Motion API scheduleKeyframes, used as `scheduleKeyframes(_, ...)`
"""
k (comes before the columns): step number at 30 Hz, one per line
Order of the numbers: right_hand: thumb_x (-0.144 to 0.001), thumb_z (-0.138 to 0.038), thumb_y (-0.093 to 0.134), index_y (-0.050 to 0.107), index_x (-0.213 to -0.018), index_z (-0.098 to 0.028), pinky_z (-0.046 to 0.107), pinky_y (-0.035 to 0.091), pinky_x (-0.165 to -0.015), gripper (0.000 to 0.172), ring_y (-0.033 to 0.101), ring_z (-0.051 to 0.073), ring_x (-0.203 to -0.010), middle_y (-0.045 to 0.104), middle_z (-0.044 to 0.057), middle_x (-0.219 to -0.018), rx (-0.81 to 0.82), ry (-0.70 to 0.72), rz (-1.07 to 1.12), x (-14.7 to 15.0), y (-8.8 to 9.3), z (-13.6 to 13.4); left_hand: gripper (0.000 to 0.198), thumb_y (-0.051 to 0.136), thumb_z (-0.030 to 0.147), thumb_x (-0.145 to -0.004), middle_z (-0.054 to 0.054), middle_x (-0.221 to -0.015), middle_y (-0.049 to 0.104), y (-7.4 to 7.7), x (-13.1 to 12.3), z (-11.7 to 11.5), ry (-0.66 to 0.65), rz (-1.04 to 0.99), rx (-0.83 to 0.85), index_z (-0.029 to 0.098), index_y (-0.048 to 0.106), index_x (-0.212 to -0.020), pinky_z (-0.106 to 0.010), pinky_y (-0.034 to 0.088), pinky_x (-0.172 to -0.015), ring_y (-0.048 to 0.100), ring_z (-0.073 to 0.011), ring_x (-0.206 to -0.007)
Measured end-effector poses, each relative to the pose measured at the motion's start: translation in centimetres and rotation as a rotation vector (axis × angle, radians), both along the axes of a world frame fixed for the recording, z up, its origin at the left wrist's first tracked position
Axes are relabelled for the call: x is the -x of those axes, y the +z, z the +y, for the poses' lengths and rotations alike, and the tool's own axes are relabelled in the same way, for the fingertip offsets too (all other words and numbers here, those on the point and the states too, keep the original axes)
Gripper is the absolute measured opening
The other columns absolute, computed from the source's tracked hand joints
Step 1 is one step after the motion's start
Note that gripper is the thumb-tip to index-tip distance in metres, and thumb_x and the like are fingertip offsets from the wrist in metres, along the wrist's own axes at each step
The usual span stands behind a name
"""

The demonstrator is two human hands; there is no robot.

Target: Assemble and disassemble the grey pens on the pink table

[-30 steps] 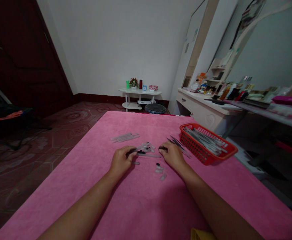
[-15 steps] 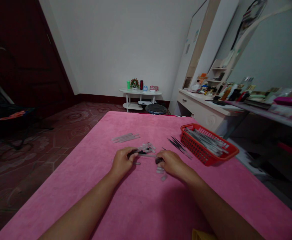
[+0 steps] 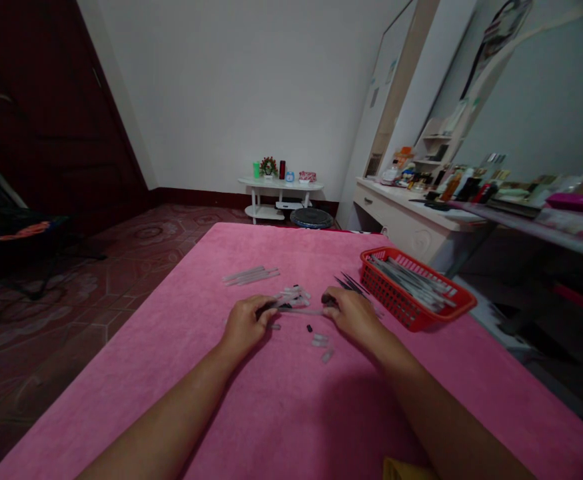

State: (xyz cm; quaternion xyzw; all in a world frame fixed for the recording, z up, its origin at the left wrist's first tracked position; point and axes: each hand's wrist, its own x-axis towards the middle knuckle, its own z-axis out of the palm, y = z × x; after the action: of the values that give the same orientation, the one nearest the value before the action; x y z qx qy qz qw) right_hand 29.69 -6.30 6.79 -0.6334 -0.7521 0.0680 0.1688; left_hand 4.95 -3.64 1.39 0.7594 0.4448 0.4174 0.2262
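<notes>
A thin pale tube (image 3: 308, 311), perhaps a pen barrel, lies level between my two hands. My left hand (image 3: 246, 325) is closed with thumb and fingers on its left end. My right hand (image 3: 352, 316) has its fingers curled at the right end, where the grip is partly hidden. Just behind the tube is a small heap of short clear caps (image 3: 296, 293) with dark bits among them. In front lie a small black piece (image 3: 310, 328) and several loose clear pieces (image 3: 321, 340). Another short clear piece (image 3: 274, 327) rests beside my left hand.
Several pale tubes (image 3: 251, 275) lie together at the back left. Dark thin sticks (image 3: 351, 283) lie behind my right hand, partly covered by it. A red basket (image 3: 391, 298) of long grey sticks stands to the right on the pink cloth (image 3: 251, 413).
My right hand has moved a little right and away from me, now covering part of the dark sticks. The small black piece on the cloth has come into view.
</notes>
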Motion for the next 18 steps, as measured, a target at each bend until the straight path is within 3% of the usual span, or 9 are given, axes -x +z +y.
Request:
scheduleKeyframes(5, -0.073, -0.025, 0.067, 0.068, -0.086, -0.021, 0.030, 0.040, -0.067, 0.013, 0.064, 0.025, -0.086, 0.069, 0.008, -0.090, 0.094, -0.201, -0.162, -3.5, 0.2, 0.6, 0.020, 0.058, 0.023, -0.082, -0.008, -0.095, 0.073, 0.3, -0.1, -0.1, -0.006, 0.017, -0.005, 0.018, 0.072, -0.096, -0.029, 0.052, -0.076, 0.067, -0.0204, -0.086)
scheduleKeyframes(9, -0.075, -0.018, 0.062, 0.067, -0.080, -0.019, 0.029, 0.040, -0.067, 0.007, 0.064, 0.023, -0.083, 0.068, 0.008, -0.084, 0.107, -0.219, -0.137, -4.2, -0.6, 0.7, 0.020, 0.059, 0.022, -0.082, -0.008, -0.093, 0.073, 0.4, -0.1, -0.1, -0.009, 0.029, -0.019, 0.019, 0.072, -0.097, -0.029, 0.052, -0.075, 0.067, -0.0203, -0.085)
scheduleKeyframes(11, -0.076, -0.016, 0.059, 0.066, -0.078, -0.018, 0.028, 0.040, -0.065, 0.008, 0.063, 0.021, -0.078, 0.067, 0.007, -0.079, 0.073, -0.154, -0.057, -3.9, -0.4, 0.7, 0.020, 0.059, 0.022, -0.081, -0.007, -0.093, 0.073, 0.5, -0.1, -0.2, -0.004, 0.046, -0.029, 0.019, 0.072, -0.097, -0.030, 0.052, -0.075, 0.067, -0.0204, -0.085)
scheduleKeyframes(15, -0.075, -0.014, 0.055, 0.066, -0.077, -0.018, 0.025, 0.039, -0.064, 0.012, 0.060, 0.016, -0.071, 0.067, 0.002, -0.074, 0.037, 0.117, 0.152, -3.1, 0.9, 0.7, 0.020, 0.059, 0.022, -0.081, -0.007, -0.092, 0.073, 0.8, -0.1, -0.3, -0.001, 0.072, -0.041, 0.020, 0.072, -0.096, -0.030, 0.051, -0.074, 0.067, -0.0203, -0.083)
scheduleKeyframes(18, -0.074, -0.014, 0.054, 0.068, -0.078, -0.018, 0.026, 0.040, -0.066, 0.014, 0.060, 0.016, -0.072, 0.068, 0.002, -0.076, 0.008, 0.153, 0.215, -3.0, 1.7, 0.5, 0.019, 0.059, 0.022, -0.082, -0.007, -0.092, 0.073, 0.9, -0.2, -0.4, -0.004, 0.078, -0.040, 0.020, 0.072, -0.096, -0.030, 0.050, -0.075, 0.067, -0.0205, -0.083)
